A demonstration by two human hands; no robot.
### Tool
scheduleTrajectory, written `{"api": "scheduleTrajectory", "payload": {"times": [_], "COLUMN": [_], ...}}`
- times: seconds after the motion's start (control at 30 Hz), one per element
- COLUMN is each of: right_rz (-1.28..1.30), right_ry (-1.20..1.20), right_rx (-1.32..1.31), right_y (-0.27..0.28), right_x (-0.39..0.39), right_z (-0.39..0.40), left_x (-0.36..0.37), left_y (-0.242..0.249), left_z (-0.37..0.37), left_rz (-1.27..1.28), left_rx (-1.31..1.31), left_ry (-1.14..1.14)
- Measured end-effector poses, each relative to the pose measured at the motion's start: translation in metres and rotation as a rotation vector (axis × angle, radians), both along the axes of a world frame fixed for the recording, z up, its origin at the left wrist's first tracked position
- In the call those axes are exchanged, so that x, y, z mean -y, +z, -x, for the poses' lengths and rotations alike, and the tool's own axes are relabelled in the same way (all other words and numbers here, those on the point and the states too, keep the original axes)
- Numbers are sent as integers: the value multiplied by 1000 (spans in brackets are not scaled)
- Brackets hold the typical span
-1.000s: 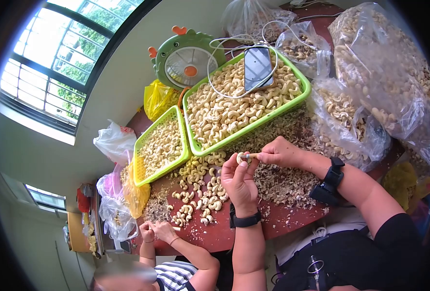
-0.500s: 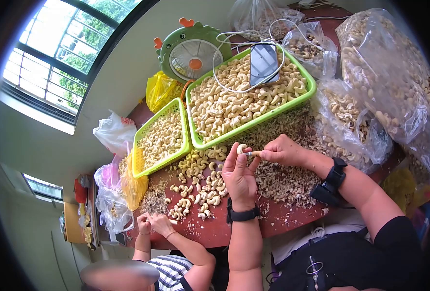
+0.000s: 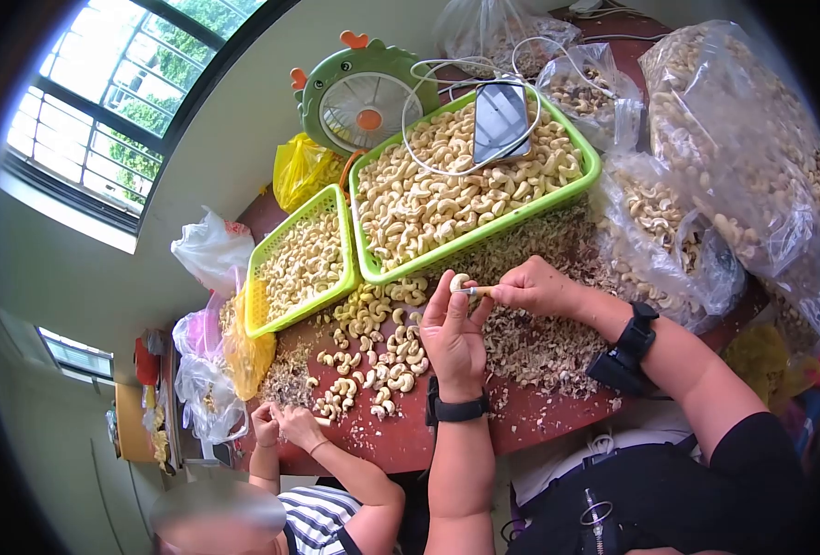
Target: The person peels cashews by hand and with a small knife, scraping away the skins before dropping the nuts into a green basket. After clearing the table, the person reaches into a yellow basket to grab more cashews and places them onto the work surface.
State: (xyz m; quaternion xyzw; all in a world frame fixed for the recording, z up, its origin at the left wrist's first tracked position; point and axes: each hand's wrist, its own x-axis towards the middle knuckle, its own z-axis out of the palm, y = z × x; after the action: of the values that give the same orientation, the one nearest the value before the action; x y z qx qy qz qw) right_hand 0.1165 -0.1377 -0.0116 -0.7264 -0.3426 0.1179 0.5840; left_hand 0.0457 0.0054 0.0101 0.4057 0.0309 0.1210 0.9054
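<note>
One cashew (image 3: 460,281) is pinched between the thumb and fingers of the left hand (image 3: 456,344), whose palm is turned upward. One small tool (image 3: 479,291) is gripped by its wooden handle in the right hand (image 3: 535,285), its tip directed at the cashew; whether the two touch cannot be told. Loose kernels (image 3: 397,370), too many to be counted, are scattered left of the left hand, and shavings (image 3: 539,361) are heaped near the right hand. Two green baskets filled with kernels are set beyond both hands: one large basket (image 3: 493,228), on whose contents one phone (image 3: 501,120) is laid, and one small basket (image 3: 305,307), placed farther left.
</note>
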Motion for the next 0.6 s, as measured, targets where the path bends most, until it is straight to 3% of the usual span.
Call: {"api": "scheduleTrajectory", "payload": {"times": [0.27,0.6], "right_rz": [-46,30], "right_ry": [-26,11], "right_rx": [-120,-92], "right_y": [13,8], "right_x": [3,3], "right_z": [5,2], "left_x": [3,1], "left_y": [5,4], "left_z": [1,1], "left_rz": [23,-10], "left_rx": [30,4], "left_ry": [-3,22]}}
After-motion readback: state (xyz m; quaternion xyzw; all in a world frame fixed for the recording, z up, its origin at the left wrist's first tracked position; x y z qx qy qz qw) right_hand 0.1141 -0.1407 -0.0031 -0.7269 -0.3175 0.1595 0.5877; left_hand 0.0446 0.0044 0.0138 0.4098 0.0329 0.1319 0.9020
